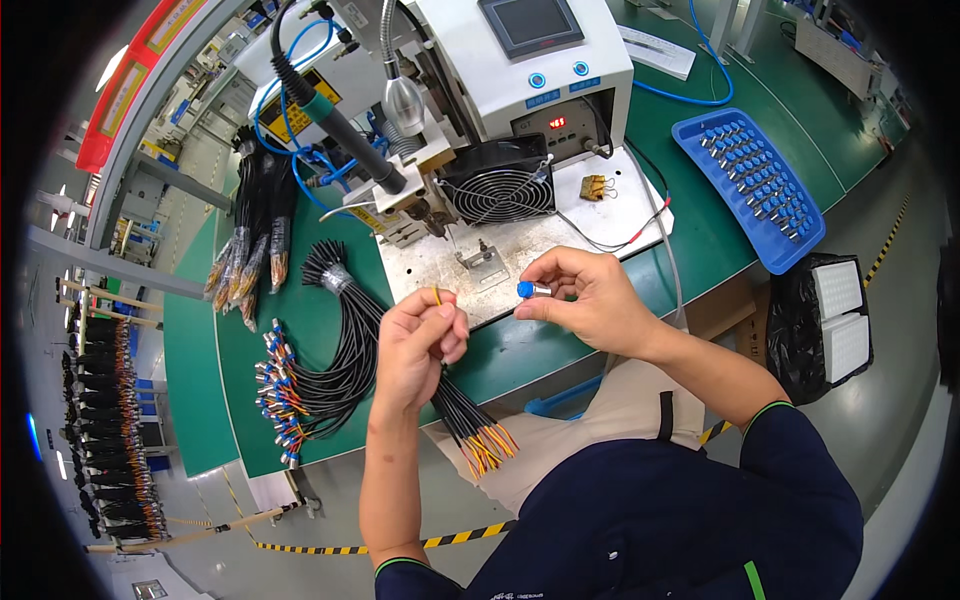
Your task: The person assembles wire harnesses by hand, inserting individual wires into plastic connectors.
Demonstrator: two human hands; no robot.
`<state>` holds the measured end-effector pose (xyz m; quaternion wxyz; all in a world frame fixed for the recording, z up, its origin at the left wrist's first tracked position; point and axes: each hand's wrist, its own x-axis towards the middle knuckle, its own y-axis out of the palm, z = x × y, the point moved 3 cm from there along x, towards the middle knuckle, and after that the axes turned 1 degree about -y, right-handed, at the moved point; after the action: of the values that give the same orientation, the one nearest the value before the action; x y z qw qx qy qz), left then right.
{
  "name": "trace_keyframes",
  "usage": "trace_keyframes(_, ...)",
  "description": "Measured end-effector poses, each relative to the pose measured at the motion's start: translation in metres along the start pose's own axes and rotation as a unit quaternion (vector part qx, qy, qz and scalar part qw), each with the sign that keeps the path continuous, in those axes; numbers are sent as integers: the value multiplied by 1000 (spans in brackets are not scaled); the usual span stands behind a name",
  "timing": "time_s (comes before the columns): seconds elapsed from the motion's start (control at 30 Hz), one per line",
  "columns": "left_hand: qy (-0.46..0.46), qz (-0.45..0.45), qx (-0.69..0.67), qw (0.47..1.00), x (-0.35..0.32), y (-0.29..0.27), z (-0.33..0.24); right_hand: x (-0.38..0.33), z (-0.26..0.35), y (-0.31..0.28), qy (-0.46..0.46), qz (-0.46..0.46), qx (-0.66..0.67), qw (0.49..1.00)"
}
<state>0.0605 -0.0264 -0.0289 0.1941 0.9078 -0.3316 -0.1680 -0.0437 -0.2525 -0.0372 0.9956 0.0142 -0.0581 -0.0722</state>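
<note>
My left hand [425,335] is closed in a pinch on a thin yellow wire [437,295], whose tip sticks up from the fingers. Between the thumb and fingers of my right hand [590,295] is a small round connector [534,290] with a blue end and a silver metal shell, the blue end turned toward the left hand. Wire and connector are apart. Just beyond both hands, a small metal fixture [487,266] stands on the stained white base plate [405,270] of a soldering machine. Its soldering iron [345,140] slants down above the plate.
A black fan [500,190] and binder clip [598,187] sit on the plate. Right, a blue tray [808,255] holds rows of connectors. Left lies a black cable bundle [345,375] with connectors; bare orange and yellow wire ends [485,445] hang over the table edge.
</note>
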Motion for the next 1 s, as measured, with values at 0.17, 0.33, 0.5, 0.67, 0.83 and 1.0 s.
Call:
trace_keyframes(0.17,5,-23,8,1000,12,-14,-8,4,9,2,-79,-12,-82,993)
trace_keyframes(0.33,16,-43,72,996,23,-16,-5,11,13,5,-142,-19,-158,977)
trace_keyframes(0.5,5,-42,64,997,32,-26,-5,16,13,7,-184,-24,-171,968)
trace_keyframes(0.67,-2,-52,71,996,49,-32,-7,33,-4,4,-18,2,-152,988)
trace_keyframes(0.83,-19,-21,79,997,70,-49,-9,68,-20,7,24,63,-38,997)
trace_keyframes(1.0,-24,-26,65,997,78,-45,-6,84,-21,10,47,66,-51,995)
